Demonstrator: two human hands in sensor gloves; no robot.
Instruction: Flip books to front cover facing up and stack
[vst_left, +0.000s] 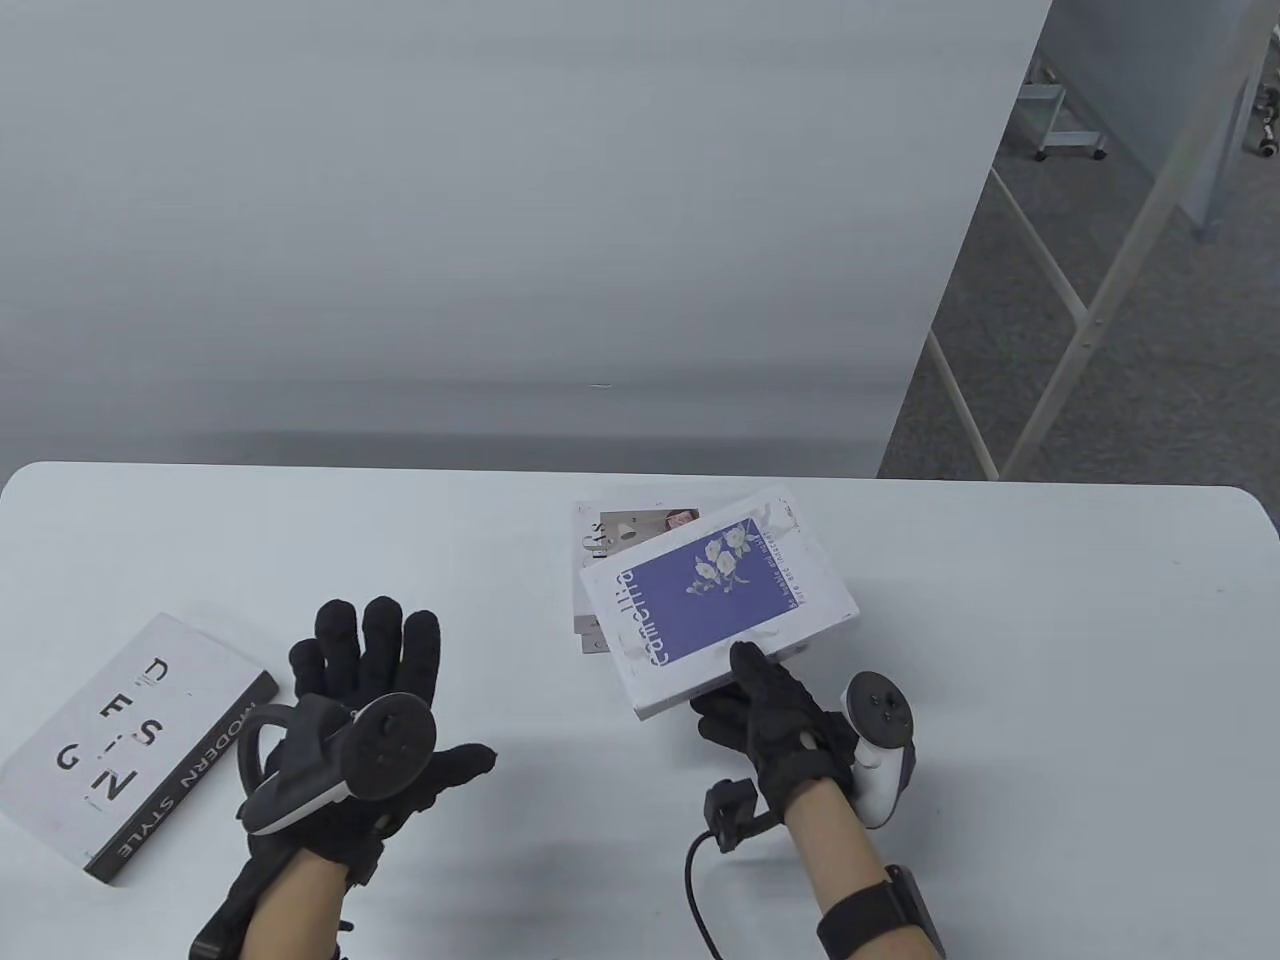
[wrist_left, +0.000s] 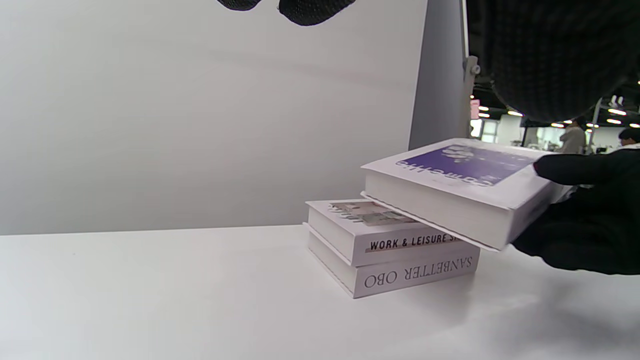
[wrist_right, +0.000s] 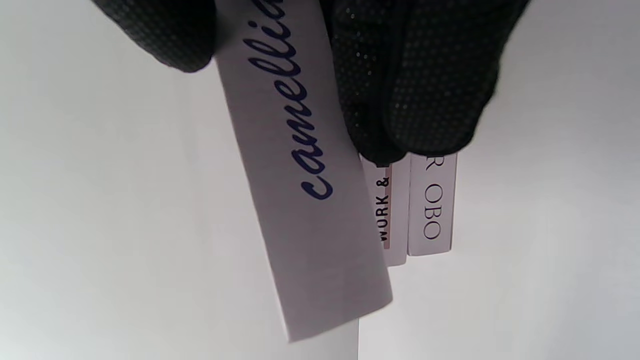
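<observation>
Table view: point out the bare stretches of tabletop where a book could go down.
Bare table lies right of the two-book stack, and along the far edge from the DESIGN book to the stack. It is crowded at the stack, where the right hand holds the camellia book tilted above it, and by the left hand.

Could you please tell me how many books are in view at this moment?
4: the camellia book held by the right hand, tilted over the Work & Leisure book stacked on the Sanbetter Obo book, and the Design book far left.
</observation>
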